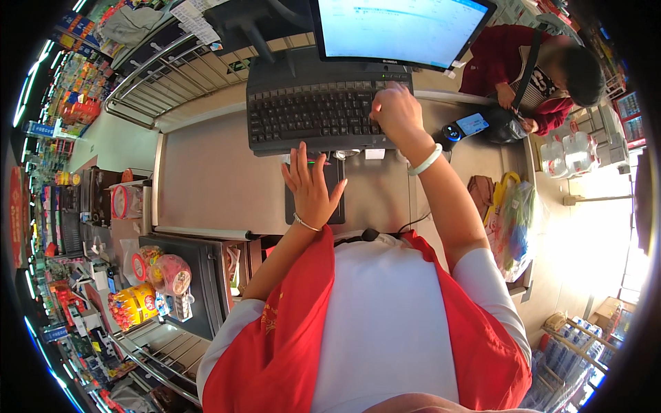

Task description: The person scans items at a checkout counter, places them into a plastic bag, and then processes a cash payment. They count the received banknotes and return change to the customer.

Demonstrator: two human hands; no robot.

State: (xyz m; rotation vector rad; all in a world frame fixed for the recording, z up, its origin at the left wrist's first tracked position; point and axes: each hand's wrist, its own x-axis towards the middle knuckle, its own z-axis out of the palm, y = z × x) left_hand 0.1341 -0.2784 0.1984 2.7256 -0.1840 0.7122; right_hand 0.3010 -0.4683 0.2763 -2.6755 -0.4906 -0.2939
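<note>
A black keyboard (320, 111) built into a dark housing stands on the counter before me. Over its right-hand keys is my right hand (397, 113), fingers bent down and nothing visible in its grasp; the fingertips are partly hidden. A pale bangle (426, 160) circles that wrist. My left hand (309, 186) is spread flat, palm down, with its fingertips at the keyboard's front edge. Beneath it lies a dark flat pad (335, 201). Behind the keyboard, a lit monitor (397, 31) faces me.
A payment device (452, 133) with a lit display stands right of the keyboard. Beyond it, a person (542, 77) holds a dark bag (503, 124). Plastic bags (514, 222) lie at the counter's right end. Candy jars (170, 273) stand at left. A metal rail (155, 62) bounds the far left.
</note>
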